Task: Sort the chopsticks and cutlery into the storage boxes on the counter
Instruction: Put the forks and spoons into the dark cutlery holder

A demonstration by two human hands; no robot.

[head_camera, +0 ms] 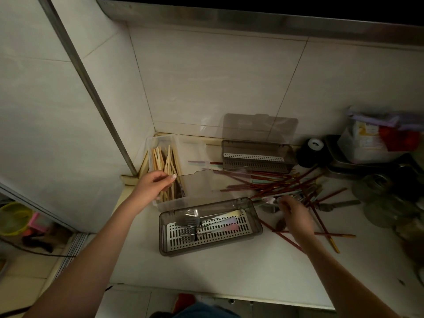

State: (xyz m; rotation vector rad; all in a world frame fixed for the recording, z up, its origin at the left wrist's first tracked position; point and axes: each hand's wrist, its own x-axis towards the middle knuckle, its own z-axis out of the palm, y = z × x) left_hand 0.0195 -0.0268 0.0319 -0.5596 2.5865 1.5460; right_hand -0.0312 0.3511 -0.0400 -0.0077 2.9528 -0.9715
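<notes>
Sorting: your left hand (154,182) hangs loosely curled over the clear box (165,204) of wooden chopsticks (165,162), holding nothing | your right hand (294,217) reaches the spoon (268,205) in the red chopsticks (270,185), grip unclear | next: spoon goes in the near gray box (258,222).

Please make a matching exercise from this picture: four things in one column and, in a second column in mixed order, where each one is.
Things:
1. wooden chopsticks
2. forks
3. red chopsticks
4. left hand

Places:
A. loose in a pile on the counter
B. in the near grey box with the slotted tray
C. in the clear box by the corner
D. over the near end of the clear box

Pairs: 1-C, 2-B, 3-A, 4-D
</notes>
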